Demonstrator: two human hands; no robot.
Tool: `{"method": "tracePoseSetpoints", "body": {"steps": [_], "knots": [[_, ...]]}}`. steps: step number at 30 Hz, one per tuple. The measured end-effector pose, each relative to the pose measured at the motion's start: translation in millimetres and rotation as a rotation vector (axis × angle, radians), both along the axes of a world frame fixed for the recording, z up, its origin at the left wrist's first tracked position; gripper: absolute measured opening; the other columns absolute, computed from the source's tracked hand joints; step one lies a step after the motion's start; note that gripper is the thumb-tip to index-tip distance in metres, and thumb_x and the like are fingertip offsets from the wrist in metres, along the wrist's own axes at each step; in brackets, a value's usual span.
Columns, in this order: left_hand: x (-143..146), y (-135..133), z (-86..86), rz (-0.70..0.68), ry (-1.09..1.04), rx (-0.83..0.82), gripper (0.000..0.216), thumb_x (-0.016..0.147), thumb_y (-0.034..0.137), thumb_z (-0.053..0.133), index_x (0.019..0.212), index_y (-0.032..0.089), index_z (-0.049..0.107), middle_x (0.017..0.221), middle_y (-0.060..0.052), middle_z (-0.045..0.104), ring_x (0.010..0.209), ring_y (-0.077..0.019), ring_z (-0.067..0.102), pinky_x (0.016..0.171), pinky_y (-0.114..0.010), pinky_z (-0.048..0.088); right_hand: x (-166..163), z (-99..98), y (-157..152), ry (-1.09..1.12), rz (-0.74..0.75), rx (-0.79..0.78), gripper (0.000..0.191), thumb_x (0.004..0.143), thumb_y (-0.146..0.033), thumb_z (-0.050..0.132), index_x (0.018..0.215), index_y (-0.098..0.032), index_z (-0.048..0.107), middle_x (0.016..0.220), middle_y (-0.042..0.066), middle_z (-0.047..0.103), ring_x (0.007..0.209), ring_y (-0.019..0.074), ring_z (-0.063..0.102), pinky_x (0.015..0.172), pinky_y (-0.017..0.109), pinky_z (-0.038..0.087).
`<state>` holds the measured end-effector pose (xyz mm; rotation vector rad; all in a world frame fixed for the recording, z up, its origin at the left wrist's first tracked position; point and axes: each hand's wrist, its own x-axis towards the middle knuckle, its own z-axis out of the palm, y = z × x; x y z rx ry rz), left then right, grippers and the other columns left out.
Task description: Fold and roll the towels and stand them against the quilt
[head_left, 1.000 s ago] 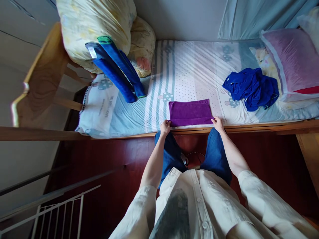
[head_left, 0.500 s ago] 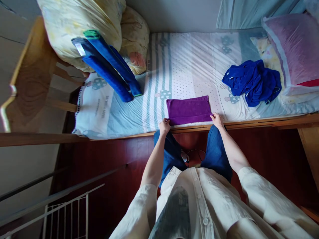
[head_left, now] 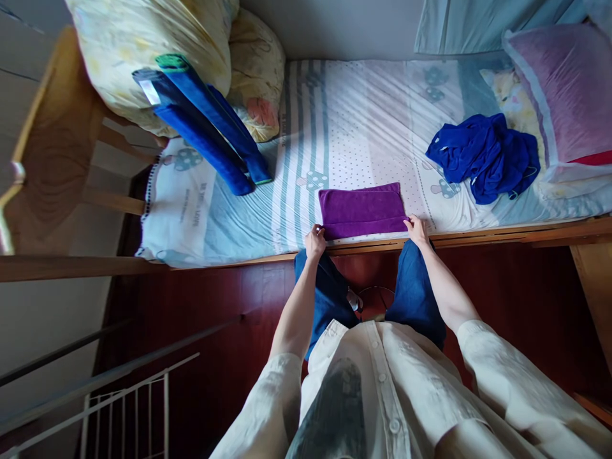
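A folded purple towel (head_left: 361,207) lies flat at the near edge of the bed, with a strip along its near side turned over. My left hand (head_left: 315,241) pinches its near left corner. At the near right corner, the fingertips of my right hand (head_left: 417,229) are closed on the cloth. Off to the right lies a crumpled heap of blue cloth (head_left: 485,158). Several rolled blue towels (head_left: 205,137) lean against a big pale yellow bundle on the left.
The bed's wooden edge (head_left: 478,234) runs just in front of my knees. A pink cushion (head_left: 561,95) sits at the right end, the yellow bundle (head_left: 157,57) at the left. A wooden bed end (head_left: 52,146) and a white metal rack (head_left: 127,408) stand on my left.
The view has shifted very slightly. Both hands stay at the purple towel's near corners, and the towel looks the same.
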<state>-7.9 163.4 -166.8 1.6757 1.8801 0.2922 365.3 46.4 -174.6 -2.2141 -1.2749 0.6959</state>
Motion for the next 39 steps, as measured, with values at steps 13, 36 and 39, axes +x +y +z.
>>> {"method": "tracePoseSetpoints", "body": {"steps": [13, 36, 39], "knots": [[-4, 3, -12.6, -0.006, -0.054, 0.036, 0.013, 0.09, 0.021, 0.055, 0.096, 0.02, 0.067, 0.098, -0.013, 0.076, 0.102, -0.0281, 0.071, 0.094, -0.039, 0.052, -1, -4.3, 2, -0.043, -0.04, -0.04, 0.02, 0.095, -0.03, 0.061, 0.105, -0.02, 0.074, 0.102, 0.015, 0.079, 0.097, 0.0309, 0.072, 0.089, 0.041, 0.055], [1, -22, -17.4, -0.689, 0.112, 0.181, 0.065, 0.09, 0.01, 0.041, 0.155, 0.005, 0.044, 0.16, -0.022, 0.047, 0.156, -0.0289, 0.035, 0.13, -0.05, 0.024, -29, 15.9, -7, -0.239, 0.385, 0.018, 0.058, 0.085, -0.008, 0.059, 0.142, -0.019, 0.063, 0.152, 0.01, 0.058, 0.144, 0.028, 0.052, 0.121, 0.051, 0.04], [0, -15, -23.6, -0.723, 0.136, 0.168, 0.066, 0.091, 0.007, 0.036, 0.156, 0.004, 0.042, 0.16, -0.023, 0.045, 0.156, -0.0291, 0.034, 0.13, -0.051, 0.024, -28, 4.8, -1, -0.259, 0.381, 0.016, 0.063, 0.085, -0.001, 0.052, 0.145, -0.018, 0.062, 0.152, 0.011, 0.058, 0.145, 0.0272, 0.051, 0.121, 0.052, 0.039]]}}
